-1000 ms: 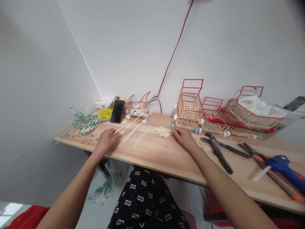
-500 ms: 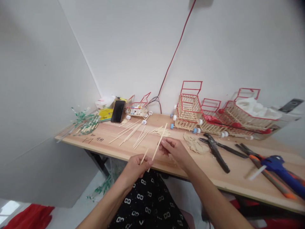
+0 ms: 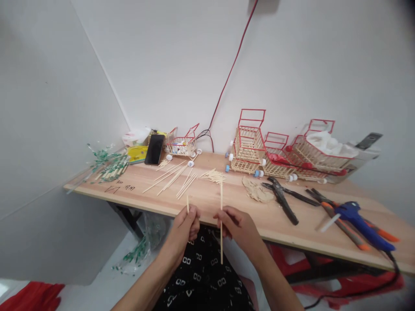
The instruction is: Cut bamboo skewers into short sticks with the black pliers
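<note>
Over the table's front edge, my left hand (image 3: 186, 222) is closed on a short wooden stick (image 3: 187, 203), whose tip pokes up past the thumb. To its right, my right hand (image 3: 235, 222) pinches a longer wooden stick (image 3: 221, 194) that stands nearly upright in the view, its lower end hanging below the fingers. The two hands are apart. Beyond them, several loose sticks (image 3: 186, 185) lie on the wooden table (image 3: 155, 205), and a pile of short cut sticks (image 3: 214, 175) is behind the long stick.
Small stick-built carts (image 3: 249, 147) with red handles line the wall. Pliers (image 3: 282, 201), a blue glue gun (image 3: 356, 218) and orange-handled cutters (image 3: 343, 226) lie at right. A phone (image 3: 154, 149) leans by a small cart (image 3: 183, 147); green-wrapped sticks (image 3: 112, 166) are at left.
My hands have moved apart. The long stick has left my left hand's fingers and swung from slanted to nearly upright in my right hand. The view has shifted slightly right.
</note>
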`<state>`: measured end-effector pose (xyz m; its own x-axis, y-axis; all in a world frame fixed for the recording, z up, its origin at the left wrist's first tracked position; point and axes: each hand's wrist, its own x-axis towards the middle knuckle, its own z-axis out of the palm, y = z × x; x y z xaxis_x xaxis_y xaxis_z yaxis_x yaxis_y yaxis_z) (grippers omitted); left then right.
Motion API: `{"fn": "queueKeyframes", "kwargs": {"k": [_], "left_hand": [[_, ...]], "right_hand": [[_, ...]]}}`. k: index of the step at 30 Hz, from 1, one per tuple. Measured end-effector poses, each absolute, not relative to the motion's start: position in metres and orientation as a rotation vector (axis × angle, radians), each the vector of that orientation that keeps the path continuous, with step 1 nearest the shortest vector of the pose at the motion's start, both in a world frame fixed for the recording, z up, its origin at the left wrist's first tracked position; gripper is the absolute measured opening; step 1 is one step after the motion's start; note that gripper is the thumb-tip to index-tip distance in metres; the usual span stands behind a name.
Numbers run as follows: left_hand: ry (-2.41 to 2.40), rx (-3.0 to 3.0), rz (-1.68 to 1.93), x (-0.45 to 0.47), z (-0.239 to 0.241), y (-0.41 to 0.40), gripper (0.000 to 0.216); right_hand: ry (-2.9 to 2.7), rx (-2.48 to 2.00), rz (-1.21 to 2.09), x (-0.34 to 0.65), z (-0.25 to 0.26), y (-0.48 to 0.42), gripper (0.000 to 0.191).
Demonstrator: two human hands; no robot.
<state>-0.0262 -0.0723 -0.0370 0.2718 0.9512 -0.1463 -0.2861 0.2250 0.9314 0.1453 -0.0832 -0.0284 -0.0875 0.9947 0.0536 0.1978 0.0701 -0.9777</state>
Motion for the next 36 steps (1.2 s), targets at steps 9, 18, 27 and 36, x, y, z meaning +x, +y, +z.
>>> {"fn": "queueKeyframes", "kwargs": {"k": [9,18,27,36], "left_hand": [[0.759,0.893,1.207,-0.015,-0.020,-0.085,0.033],[0.695,0.756,1.106,-0.016,-0.014,-0.089,0.036],[0.702,0.779,1.123,-0.015,-0.013,-0.091,0.031],[0.766,0.822,1.125,-0.016,-0.013,-0.091,0.028]], "right_hand": [[-1.716,-1.335,0.761,0.120,-0.024,-0.114,0.028],[-1.741,-1.335,0.718,0.116,-0.019,-0.119,0.031],[-1.727,-1.352,0.865,0.118,-0.022,-0.118,0.036],[-1.682,-1.345,1.009,0.118,-0.019,-0.123,0.031]]}}
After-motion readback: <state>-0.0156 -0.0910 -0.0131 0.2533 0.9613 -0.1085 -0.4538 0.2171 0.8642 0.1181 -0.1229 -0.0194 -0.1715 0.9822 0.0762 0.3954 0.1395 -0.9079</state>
